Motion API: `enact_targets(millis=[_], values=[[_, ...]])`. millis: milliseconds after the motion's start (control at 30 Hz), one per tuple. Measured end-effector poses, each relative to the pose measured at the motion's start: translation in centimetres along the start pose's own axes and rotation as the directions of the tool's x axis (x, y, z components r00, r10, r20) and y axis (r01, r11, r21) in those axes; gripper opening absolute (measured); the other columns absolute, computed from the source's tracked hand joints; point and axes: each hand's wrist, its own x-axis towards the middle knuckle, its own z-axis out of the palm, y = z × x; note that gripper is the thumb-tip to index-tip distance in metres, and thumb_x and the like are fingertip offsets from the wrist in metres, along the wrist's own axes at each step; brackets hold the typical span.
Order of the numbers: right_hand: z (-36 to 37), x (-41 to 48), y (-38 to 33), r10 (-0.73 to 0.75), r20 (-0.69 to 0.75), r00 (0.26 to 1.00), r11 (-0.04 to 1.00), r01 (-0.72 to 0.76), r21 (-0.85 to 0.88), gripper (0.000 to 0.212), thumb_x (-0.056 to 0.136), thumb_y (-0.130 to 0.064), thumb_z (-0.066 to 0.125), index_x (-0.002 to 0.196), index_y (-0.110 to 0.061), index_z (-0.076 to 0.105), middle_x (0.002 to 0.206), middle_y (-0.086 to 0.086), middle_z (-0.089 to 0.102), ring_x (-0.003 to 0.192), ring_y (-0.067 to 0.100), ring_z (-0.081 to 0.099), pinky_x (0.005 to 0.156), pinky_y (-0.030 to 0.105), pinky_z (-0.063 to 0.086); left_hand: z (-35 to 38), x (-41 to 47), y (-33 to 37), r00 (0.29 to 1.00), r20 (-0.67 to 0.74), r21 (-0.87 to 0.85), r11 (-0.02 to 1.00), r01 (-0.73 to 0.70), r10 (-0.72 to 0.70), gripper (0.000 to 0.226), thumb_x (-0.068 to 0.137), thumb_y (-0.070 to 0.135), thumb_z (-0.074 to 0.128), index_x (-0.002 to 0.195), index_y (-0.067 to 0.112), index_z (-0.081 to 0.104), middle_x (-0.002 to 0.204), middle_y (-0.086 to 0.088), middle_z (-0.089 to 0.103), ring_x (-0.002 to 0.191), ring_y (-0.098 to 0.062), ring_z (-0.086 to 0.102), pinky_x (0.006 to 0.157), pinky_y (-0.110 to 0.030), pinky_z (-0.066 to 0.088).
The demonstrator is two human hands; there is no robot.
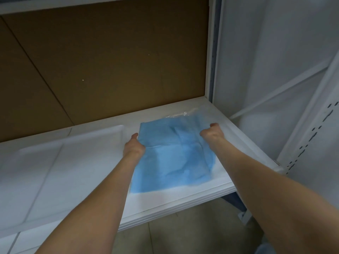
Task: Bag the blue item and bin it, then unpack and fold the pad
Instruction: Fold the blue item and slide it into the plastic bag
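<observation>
A crumpled blue pad [172, 156] lies spread on the white shelf [165, 197], right of centre. My left hand [134, 146] grips its left edge, fingers curled under the sheet. My right hand [211, 133] grips the pad's upper right part, fist closed on the fabric. A clear plastic bag [185, 114] lies just behind the pad, partly under it; how far the pad sits inside it cannot be told.
A shallow white tray [71, 142] lies on the shelf to the left of the pad. A brown cardboard back panel [110, 61] closes the shelf behind. A white upright post [212, 52] and perforated rack upright [311, 136] stand at the right. Floor tiles show below.
</observation>
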Motion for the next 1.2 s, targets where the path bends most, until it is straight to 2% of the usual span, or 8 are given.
enact_targets(millis=[133,267,333,433,533,767,967,1200], values=[[-0.5,-0.6,0.7,0.032,0.025,0.999,0.996,-0.03,-0.084,0.05,0.082,-0.018,0.061,0.128,-0.005,0.047,0.125,0.013,0.056,0.111,0.034,0.057,0.091,0.035,0.05,0.2,-0.1,-0.1,0.999,0.042,0.031,0.999,0.009,-0.01,0.061,0.09,0.012,0.048,0.146,0.028,0.032,0.14,-0.01,0.045,0.117,-0.028,0.055,0.088,-0.027,0.045],[-0.9,-1.1,1.0,0.033,0.134,0.99,0.995,-0.02,-0.096,0.045,0.075,-0.031,0.075,0.111,-0.008,0.06,0.113,0.012,0.063,0.103,0.032,0.062,0.092,0.04,0.053,0.0,-0.4,0.1,0.995,0.086,0.04,0.998,0.05,-0.053,0.067,0.085,0.01,0.059,0.145,0.026,0.035,0.14,-0.012,0.042,0.115,-0.028,0.056,0.09,-0.028,0.048],[-1.1,-1.1,1.1,0.045,0.185,0.982,0.998,-0.035,-0.054,0.037,0.073,-0.023,0.077,0.1,-0.006,0.059,0.109,0.016,0.064,0.1,0.034,0.064,0.089,0.044,0.054,-0.1,-0.6,0.4,0.994,0.098,0.085,0.996,0.037,-0.046,0.059,0.085,0.006,0.059,0.141,0.018,0.042,0.142,-0.012,0.042,0.122,-0.028,0.051,0.098,-0.029,0.046],[-1.4,-1.5,0.5,-0.009,0.166,0.986,1.0,0.01,-0.007,0.02,0.077,-0.007,0.066,0.095,-0.002,0.058,0.107,0.02,0.065,0.096,0.037,0.065,0.084,0.043,0.056,-0.3,-1.3,1.3,1.0,-0.001,0.142,0.99,-0.005,0.005,0.044,0.09,0.0,0.049,0.134,0.004,0.051,0.14,-0.014,0.047,0.127,-0.029,0.049,0.102,-0.03,0.04],[-2.1,-2.0,0.0,-0.096,0.032,0.995,0.979,0.1,-0.178,0.025,0.086,-0.012,0.057,0.11,-0.003,0.061,0.113,0.016,0.061,0.105,0.034,0.06,0.082,0.033,0.049,-0.6,-1.6,1.5,0.996,-0.084,0.133,0.991,-0.028,0.039,0.047,0.091,0.001,0.046,0.138,0.005,0.046,0.142,-0.012,0.045,0.128,-0.031,0.048,0.102,-0.033,0.041],[-3.6,-2.9,1.6,-0.063,0.076,0.995,0.934,0.085,-0.347,0.005,0.084,-0.011,0.057,0.084,-0.006,0.055,0.084,0.01,0.059,0.075,0.026,0.059,0.066,0.029,0.047,0.0,-2.8,0.2,0.998,0.06,0.26,0.966,0.013,-0.029,0.041,0.091,0.006,0.043,0.132,0.004,0.046,0.138,-0.019,0.04,0.114,-0.031,0.055,0.089,-0.029,0.047],[-3.9,-3.4,1.8,-0.123,0.018,0.992,0.871,0.117,-0.477,0.037,0.09,-0.014,0.049,0.126,-0.008,0.047,0.128,0.014,0.053,0.117,0.033,0.053,0.088,0.033,0.044,-0.4,-2.9,0.5,0.999,0.012,0.29,0.956,-0.054,0.053,0.041,0.089,-0.001,0.046,0.129,0.003,0.054,0.135,-0.016,0.049,0.123,-0.032,0.051,0.1,-0.032,0.043],[-3.5,-4.2,1.5,-0.179,-0.007,0.984,0.739,0.13,-0.661,0.045,0.091,-0.01,0.049,0.134,-0.01,0.037,0.132,0.012,0.049,0.12,0.031,0.05,0.086,0.035,0.043,-0.6,-3.6,0.4,0.997,0.076,0.456,0.889,-0.037,0.002,0.04,0.088,0.006,0.05,0.127,0.005,0.05,0.133,-0.014,0.044,0.119,-0.029,0.052,0.095,-0.034,0.048]])
